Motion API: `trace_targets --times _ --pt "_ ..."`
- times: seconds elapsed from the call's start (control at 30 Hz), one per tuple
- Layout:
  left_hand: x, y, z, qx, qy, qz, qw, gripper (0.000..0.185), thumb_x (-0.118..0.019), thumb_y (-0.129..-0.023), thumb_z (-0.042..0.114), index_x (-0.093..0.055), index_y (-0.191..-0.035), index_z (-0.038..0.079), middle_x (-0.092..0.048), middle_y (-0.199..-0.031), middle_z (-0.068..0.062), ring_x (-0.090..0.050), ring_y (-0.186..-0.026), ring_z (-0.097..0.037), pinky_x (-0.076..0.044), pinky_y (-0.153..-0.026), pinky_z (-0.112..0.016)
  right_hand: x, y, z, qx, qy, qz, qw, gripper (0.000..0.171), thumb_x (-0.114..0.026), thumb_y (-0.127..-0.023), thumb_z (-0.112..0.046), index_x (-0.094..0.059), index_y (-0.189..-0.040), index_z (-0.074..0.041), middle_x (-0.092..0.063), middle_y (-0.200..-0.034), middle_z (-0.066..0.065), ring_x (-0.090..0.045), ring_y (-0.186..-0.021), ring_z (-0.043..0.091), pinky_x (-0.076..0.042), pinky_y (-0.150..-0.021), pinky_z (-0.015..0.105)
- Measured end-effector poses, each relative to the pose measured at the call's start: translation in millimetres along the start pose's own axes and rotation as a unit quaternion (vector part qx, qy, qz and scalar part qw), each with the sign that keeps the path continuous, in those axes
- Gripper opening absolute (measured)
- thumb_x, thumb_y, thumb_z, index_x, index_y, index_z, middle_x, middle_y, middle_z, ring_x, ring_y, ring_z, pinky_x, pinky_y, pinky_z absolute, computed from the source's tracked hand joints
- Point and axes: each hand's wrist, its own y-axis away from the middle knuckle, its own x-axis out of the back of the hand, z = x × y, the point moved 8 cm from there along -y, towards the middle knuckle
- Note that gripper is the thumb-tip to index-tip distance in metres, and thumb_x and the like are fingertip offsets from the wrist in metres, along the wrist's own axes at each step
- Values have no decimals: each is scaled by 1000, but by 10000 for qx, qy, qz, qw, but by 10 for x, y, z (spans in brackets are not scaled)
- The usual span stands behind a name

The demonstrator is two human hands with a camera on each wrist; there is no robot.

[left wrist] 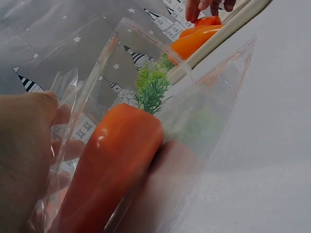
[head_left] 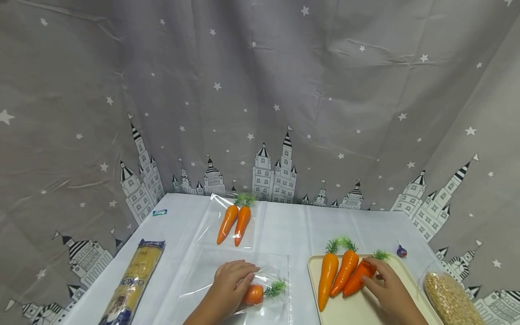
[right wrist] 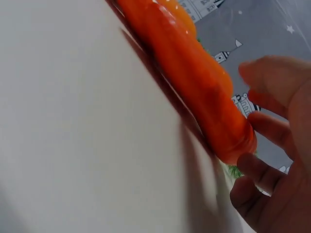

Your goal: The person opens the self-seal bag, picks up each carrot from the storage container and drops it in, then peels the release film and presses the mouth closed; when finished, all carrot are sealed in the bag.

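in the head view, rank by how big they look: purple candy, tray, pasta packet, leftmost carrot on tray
Largest to smallest by visible area:
1. tray
2. pasta packet
3. leftmost carrot
4. purple candy

The tray and packet are cut off by the frame's bottom edge.

Staged tabletop (head_left: 284, 225) setup indoors, by look of it; home or studio, cannot tell. Grey curtain (head_left: 260, 90) spans whole background, folding round far edge and both sides; also fills background in both wrist views. White stars (head_left: 304, 10) and castles (head_left: 274, 176) printed on it, like child's-room fabric. White covering over tabletop. Household-type goods: carrots (head_left: 328, 275), clear bags (head_left: 207, 230), cream tray (head_left: 341, 311), long food pack (head_left: 132, 284), grain bag (head_left: 451, 298).
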Motion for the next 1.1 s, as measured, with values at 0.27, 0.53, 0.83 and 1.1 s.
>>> trace_targets --times 0.27,0.53,0.83,1.1 --pt "-22 0 -8 111 87 -110 9998 23 -62 -106 29 -77 -121 24 -73 -127 11 -60 -131 -26 -33 -113 -68 14 11 -12 260 128 72 9996 54 -68 -94 -1 -54 -147 0 -47 -154 27 -47 -138 52 -52 -101 65" --pt "-31 -3 -30 43 15 -32 10000 24 -60 -106 32 -77 -121 25 -73 -126 12 -60 -130 -25 -32 -113 -68 95 -15 84 -152 278 76 9995 60 -68 -99 -12 -45 -153 -1 -31 -161 33 -44 -136 61 -48 -103 68" --pt "-28 0 -44 -44 -125 135 9998 22 -60 -106 32 -77 -119 27 -72 -124 15 -61 -129 -22 -32 -114 -69 53 -68 225 -453 158 -189 9987 73 -70 -99 -20 -33 -159 3 -32 -158 35 -42 -138 60 -45 -108 66" --pt "-41 -5 -41 -94 -82 65 9999 22 -60 -106 31 -77 -119 27 -72 -124 15 -61 -129 -23 -32 -113 -68 53 -47 263 -771 228 -459 9957 71 -73 -96 -25 -43 -156 -2 -38 -149 34 -50 -130 55 -43 -107 70"
